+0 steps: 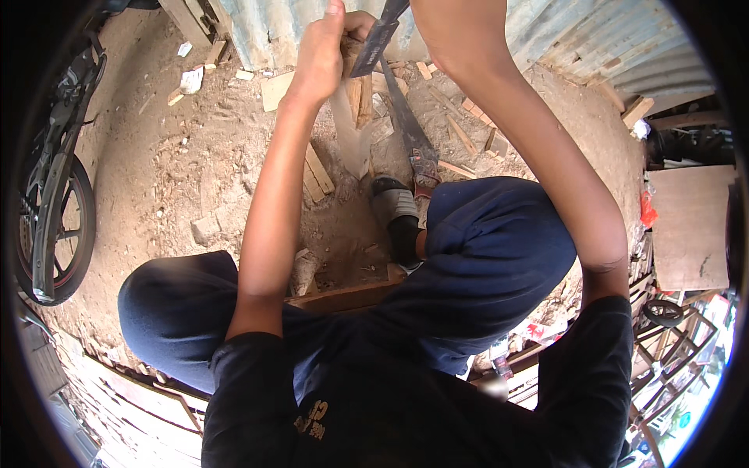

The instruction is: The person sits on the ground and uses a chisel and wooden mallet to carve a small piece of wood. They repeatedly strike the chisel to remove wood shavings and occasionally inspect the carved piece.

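My left hand (pixel 321 61) is raised at the top of the view, thumb up and fingers curled around the upper end of a narrow piece of wood (pixel 360 97). A flat black tool with a straight edge (pixel 378 45) slants down from the top edge, close beside those fingers; its kind is unclear. My right hand (pixel 456 27) is cut off by the top edge, so only its wrist side shows and its fingers are hidden. Below the wood hangs a pale flat strip (pixel 349 136) with a pointed lower end. A long dark grey strip (pixel 406 117) runs down toward my feet.
A sandalled foot (pixel 395 207) rests on the dirt ground below the wood. Wood offcuts (pixel 316 173) lie scattered about. Corrugated metal sheets (pixel 538 27) stand ahead. A motorcycle wheel (pixel 74 234) is at the left, a brown board (pixel 690 226) at the right.
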Available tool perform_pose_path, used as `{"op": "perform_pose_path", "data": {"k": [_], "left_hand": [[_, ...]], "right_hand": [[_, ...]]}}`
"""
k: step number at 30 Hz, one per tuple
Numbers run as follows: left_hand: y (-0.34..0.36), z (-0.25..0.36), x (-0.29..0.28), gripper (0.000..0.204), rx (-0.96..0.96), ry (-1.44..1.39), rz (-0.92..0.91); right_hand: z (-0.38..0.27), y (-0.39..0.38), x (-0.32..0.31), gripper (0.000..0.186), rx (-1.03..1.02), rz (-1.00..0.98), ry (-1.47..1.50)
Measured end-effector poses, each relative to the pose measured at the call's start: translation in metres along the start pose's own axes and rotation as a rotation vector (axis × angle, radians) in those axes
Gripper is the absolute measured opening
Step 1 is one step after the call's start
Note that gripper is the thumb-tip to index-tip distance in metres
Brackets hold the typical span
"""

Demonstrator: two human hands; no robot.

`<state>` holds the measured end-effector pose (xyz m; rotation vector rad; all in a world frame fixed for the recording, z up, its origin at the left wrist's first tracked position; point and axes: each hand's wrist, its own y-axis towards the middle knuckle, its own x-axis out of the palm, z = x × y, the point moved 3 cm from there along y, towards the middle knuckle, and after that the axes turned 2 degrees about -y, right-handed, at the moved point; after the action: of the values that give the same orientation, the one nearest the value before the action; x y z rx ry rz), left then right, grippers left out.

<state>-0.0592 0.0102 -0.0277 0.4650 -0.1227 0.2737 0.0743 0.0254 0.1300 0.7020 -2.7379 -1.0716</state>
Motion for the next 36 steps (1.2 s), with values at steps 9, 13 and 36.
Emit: {"op": "perform_pose_path", "data": {"k": [9,13,36], "left_hand": [[-0.005,0.04,0.005,0.058,0.177,0.091,-0.019],[-0.008,0.055,0.012,0.032,0.207,0.08,-0.128],[0.001,0.038,-0.007,0.032,0.33,0.68,0.045]], "right_hand": [[-0.005,-0.008,0.009,0.048,0.016,-0.056,0.152],[-0.001,-0.007,0.006,0.05,-0.074,-0.091,0.093],[-0.004,-0.007,-0.159,0.053,0.333,-0.465,-0.5]]}}
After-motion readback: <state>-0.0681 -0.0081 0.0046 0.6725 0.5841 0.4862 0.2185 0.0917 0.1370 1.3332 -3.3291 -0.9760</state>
